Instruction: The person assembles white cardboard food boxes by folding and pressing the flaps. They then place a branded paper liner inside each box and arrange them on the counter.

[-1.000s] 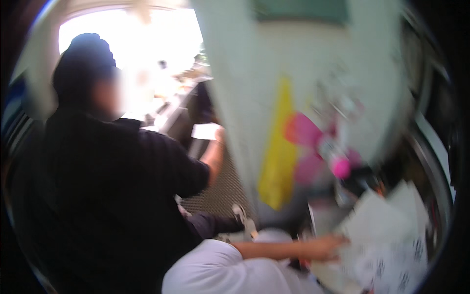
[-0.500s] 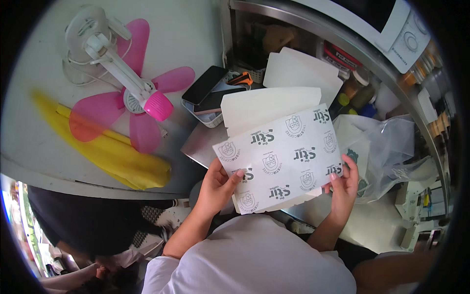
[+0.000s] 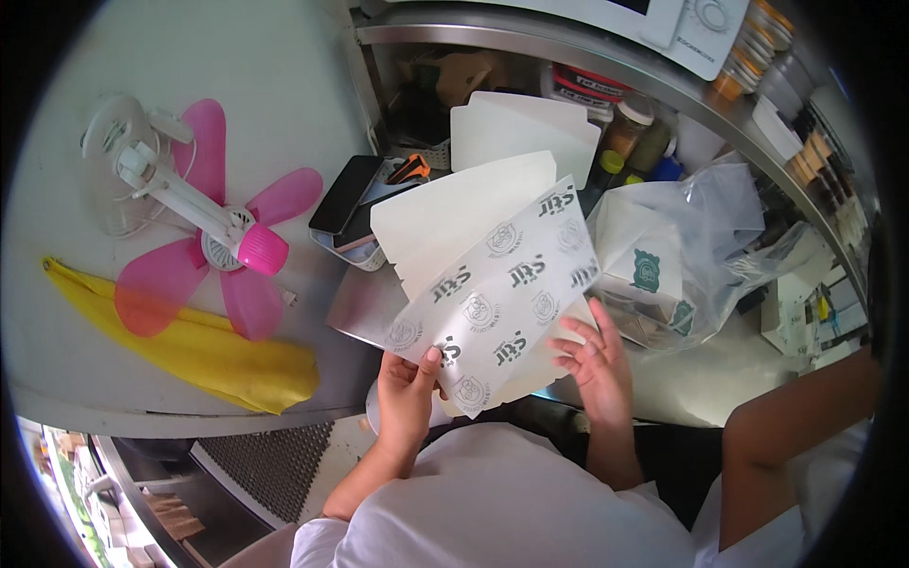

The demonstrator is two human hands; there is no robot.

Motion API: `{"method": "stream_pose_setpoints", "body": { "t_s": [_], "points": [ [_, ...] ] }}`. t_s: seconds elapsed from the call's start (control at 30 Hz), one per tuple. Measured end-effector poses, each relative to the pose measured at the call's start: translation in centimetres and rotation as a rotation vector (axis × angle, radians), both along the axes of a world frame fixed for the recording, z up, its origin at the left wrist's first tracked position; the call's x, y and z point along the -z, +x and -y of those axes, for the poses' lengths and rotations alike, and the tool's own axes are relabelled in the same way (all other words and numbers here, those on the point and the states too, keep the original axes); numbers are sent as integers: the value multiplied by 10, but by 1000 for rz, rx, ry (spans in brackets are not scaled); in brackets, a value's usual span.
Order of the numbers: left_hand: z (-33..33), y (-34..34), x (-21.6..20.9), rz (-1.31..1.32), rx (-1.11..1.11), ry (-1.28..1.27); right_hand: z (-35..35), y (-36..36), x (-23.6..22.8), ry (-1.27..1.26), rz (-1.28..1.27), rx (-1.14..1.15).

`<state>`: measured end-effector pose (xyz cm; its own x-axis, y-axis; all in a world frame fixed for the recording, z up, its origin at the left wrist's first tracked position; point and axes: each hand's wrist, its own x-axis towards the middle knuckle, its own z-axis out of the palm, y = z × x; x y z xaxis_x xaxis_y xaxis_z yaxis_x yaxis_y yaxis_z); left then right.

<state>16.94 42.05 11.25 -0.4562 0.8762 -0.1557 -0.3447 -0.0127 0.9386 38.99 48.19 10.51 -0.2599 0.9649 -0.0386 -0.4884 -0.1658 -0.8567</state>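
Note:
A sheet of white printed paper [image 3: 483,308] with dark green patterns lies tilted in front of me. My left hand [image 3: 409,393] pinches its lower left part, thumb on top. Beneath the paper is a flat cream-white cardboard piece [image 3: 473,204], partly hidden. My right hand [image 3: 597,364] is off the paper, just beside its right edge, fingers loosely spread with nothing in them. Another flat white cardboard piece [image 3: 525,133] leans farther back.
A pink-bladed fan [image 3: 227,248] and a yellow cloth [image 3: 189,350] lie at left. A phone [image 3: 346,194] rests on a small basket [image 3: 374,257]. Right of my hands sits a clear plastic bag [image 3: 720,204] with white boxes. Jars [image 3: 630,123] stand behind. Another person's arm [image 3: 800,435] is at the right.
My right hand has let go of the paper's right edge. The paper has tilted more steeply, its right side up. The view has shifted, and a person at lower left is gone from sight.

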Motion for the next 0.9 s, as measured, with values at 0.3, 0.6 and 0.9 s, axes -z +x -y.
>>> {"method": "stream_pose_setpoints", "body": {
  "t_s": [0.3,0.6,0.9],
  "points": [
    [14,12,9,47,246,82,7,-37,-2,-112,105,70],
    [17,-28,35,-987,141,2,-53,26,-92,582,577,31],
    [0,-50,32,-1129,30,117,-79,9,-128,543,513,-571]
  ]
}}
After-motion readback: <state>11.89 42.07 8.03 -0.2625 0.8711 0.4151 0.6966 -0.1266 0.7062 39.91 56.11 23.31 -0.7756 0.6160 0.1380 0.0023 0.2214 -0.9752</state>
